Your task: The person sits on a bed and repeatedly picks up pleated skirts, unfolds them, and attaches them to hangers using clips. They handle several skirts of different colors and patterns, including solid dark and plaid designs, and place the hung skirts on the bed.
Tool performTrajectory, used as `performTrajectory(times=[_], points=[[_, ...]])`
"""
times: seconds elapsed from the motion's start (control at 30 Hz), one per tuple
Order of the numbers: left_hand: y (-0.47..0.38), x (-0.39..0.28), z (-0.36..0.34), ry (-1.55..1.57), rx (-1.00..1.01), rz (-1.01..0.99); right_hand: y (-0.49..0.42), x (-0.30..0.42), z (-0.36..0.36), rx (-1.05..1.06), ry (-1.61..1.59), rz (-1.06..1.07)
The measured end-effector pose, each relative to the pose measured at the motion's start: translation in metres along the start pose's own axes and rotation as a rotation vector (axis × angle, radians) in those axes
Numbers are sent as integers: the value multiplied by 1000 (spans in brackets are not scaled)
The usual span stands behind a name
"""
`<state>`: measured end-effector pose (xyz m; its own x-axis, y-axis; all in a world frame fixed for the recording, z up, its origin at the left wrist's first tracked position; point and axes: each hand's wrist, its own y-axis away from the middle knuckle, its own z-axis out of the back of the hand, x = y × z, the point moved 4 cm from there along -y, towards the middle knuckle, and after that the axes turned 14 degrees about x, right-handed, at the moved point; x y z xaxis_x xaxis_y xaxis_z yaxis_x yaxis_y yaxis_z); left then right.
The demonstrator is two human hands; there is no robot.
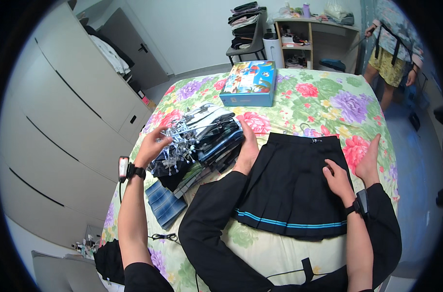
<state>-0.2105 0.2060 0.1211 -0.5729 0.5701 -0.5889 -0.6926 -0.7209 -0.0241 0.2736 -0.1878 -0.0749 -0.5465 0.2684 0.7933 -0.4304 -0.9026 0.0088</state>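
Observation:
A black pleated skirt (294, 182) with two bright blue stripes near its hem lies spread between my legs, waistband away from me. My right hand (336, 179) is over the skirt's right side, thumb and fingers apart, nothing in it. A small metal clip (316, 140) shows at the waistband, with a hanger hook just beyond. To the left is a heap of folded skirts (219, 142), some plaid, with many clear clip hangers (181, 142) on top. My left hand (154, 144) is at the hangers' left edge, fingers parted; whether it touches one is unclear.
A blue printed box (248, 84) sits farther back on the flowered bedsheet (309, 102). Blue plaid cloth (164, 204) lies below the heap, near a coiled black cable (163, 236). My bare feet flank the skirt. A person (393, 51) stands beyond the bed's right corner.

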Motion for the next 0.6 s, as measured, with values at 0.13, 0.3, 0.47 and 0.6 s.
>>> performTrajectory(times=[0.13,0.3,0.47,0.6], points=[[1,-23,10,77,-181,-93,11,13,18,-21,2,26],[11,-43,-3,637,-236,101,19,29,10,95,-28,33],[31,-97,-74,1198,-32,167,35,75,-20,295,-194,159],[54,-174,-177,1544,185,71,53,144,-48,535,-679,388]])
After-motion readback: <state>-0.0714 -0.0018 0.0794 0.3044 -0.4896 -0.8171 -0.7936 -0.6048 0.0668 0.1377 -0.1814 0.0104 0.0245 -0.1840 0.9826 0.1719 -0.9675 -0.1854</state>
